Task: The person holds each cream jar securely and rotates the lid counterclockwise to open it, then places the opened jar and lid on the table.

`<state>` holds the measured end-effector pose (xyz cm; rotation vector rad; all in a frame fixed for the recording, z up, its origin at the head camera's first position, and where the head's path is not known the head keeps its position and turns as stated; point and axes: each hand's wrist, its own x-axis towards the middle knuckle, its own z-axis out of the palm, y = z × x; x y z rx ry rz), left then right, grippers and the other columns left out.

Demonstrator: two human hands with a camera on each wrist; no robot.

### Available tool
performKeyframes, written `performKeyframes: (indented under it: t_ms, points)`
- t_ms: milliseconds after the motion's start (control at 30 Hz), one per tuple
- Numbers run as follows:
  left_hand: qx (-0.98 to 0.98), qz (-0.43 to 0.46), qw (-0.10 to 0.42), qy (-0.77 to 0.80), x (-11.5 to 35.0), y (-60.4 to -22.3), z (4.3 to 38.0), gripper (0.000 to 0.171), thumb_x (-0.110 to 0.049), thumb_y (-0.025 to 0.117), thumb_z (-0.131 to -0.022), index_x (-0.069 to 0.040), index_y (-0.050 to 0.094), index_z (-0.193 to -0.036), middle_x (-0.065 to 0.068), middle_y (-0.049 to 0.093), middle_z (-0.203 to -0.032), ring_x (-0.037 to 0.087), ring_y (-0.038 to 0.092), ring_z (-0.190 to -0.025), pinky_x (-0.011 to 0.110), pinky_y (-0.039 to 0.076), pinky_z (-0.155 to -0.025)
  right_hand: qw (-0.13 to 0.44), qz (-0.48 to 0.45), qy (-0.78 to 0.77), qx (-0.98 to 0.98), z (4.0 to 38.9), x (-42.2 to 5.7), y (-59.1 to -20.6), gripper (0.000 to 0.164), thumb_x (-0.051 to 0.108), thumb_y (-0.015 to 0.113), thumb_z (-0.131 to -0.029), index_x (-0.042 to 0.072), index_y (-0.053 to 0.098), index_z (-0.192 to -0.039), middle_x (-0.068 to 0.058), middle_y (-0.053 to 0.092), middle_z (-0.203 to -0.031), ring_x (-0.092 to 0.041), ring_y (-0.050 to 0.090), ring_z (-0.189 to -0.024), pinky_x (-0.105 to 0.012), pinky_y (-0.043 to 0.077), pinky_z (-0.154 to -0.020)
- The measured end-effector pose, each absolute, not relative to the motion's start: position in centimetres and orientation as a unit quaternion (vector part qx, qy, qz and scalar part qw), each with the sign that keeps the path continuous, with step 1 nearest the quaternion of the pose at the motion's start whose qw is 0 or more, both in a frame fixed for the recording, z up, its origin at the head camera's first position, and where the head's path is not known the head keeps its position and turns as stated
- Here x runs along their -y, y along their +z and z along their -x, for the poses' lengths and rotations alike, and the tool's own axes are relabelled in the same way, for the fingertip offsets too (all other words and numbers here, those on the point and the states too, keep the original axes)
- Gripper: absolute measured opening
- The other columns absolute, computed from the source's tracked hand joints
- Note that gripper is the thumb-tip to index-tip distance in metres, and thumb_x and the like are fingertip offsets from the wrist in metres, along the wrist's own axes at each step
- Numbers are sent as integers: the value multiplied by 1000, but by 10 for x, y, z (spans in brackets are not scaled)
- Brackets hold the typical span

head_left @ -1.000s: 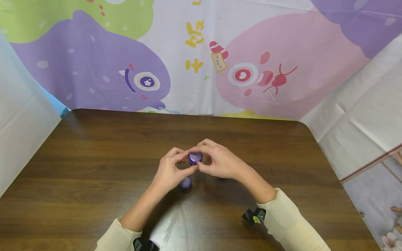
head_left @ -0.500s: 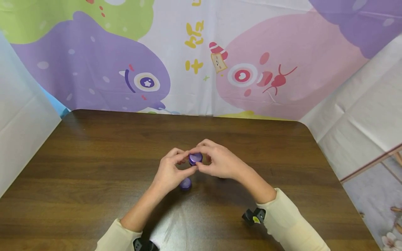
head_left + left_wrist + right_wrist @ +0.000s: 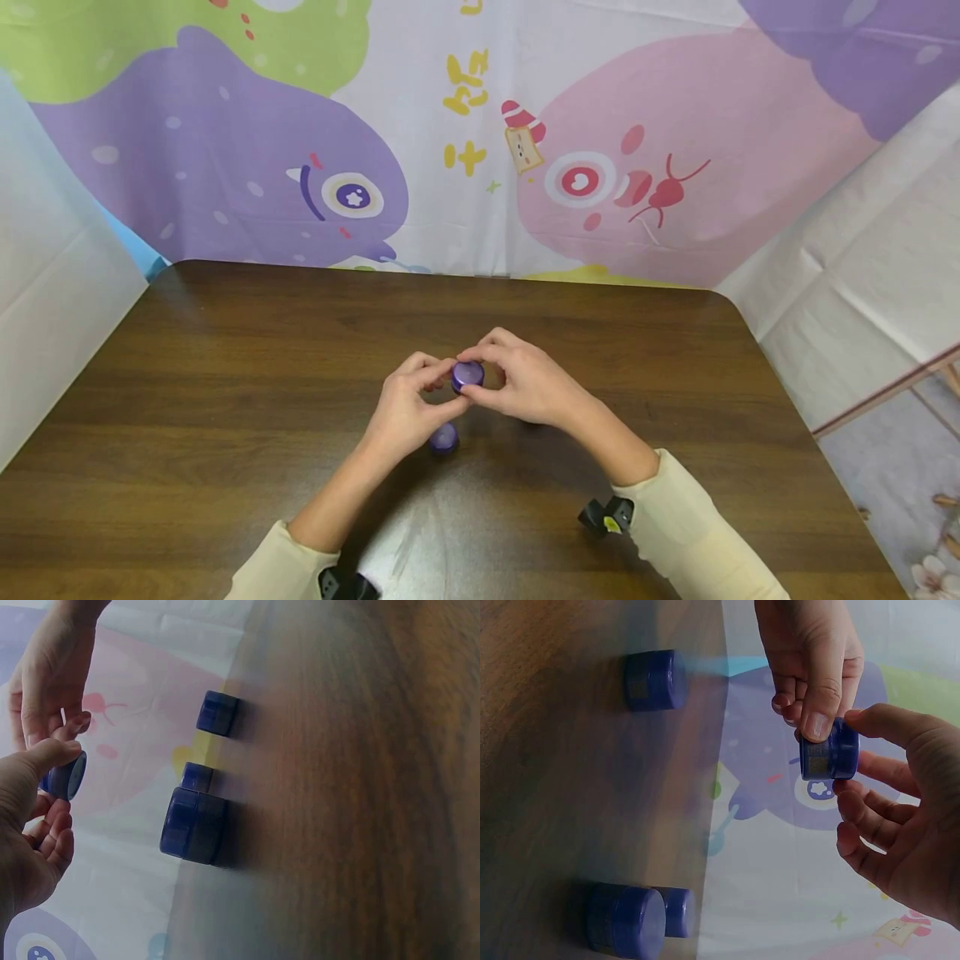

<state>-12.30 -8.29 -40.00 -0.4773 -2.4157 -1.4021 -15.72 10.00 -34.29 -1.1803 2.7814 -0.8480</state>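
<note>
A small purple lidded jar (image 3: 468, 377) is held up above the table between both hands. My left hand (image 3: 405, 410) pinches its lower body between thumb and fingers, as the right wrist view also shows at the labelled side of the held jar (image 3: 821, 759). With thumb and index finger, my right hand (image 3: 534, 385) grips the rim of its lid (image 3: 846, 748). Another purple jar (image 3: 444, 438) stands on the table just below the left hand.
The left wrist view has three dark blue-purple jars on the table: one alone (image 3: 217, 714), a small one (image 3: 196, 777) and a larger one (image 3: 193, 826) overlapping it. The brown wooden table (image 3: 225, 400) ends at a cartoon-print cloth (image 3: 450, 225).
My right thumb and index finger have shifted slightly leftward along the lid's rim. The left hand keeps its hold almost unmoved, and the jar on the table stays put.
</note>
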Motion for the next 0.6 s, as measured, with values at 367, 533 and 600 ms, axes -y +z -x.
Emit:
performKeyframes:
  t_ms: [367, 533, 600]
  points:
    - [845, 166, 152, -486, 84, -400, 122, 39, -12, 80, -70, 0, 69, -106, 5, 61, -90, 20, 58, -79, 37, 53, -70, 8, 375, -281, -883, 155, -100, -342, 42, 28, 70, -83, 12, 61, -120, -1, 57, -109, -9, 52, -68, -18, 45, -60]
    - [844, 165, 157, -486, 84, -400, 122, 38, -13, 81, -70, 0, 70, -104, 5, 61, -89, 19, 57, -79, 38, 53, -69, -6, 364, -280, -888, 156, -99, -342, 36, 29, 72, -82, 10, 66, -112, -1, 60, -100, -6, 49, -64, -17, 44, -59]
    - [843, 164, 154, -489, 84, -400, 122, 38, -13, 81, -70, 0, 70, -105, 5, 60, -89, 20, 58, -79, 38, 53, -69, 6, 370, -271, -889, 156, -99, -341, 34, 25, 70, -82, 11, 66, -113, -1, 60, -102, -6, 49, -65, -17, 44, -59]
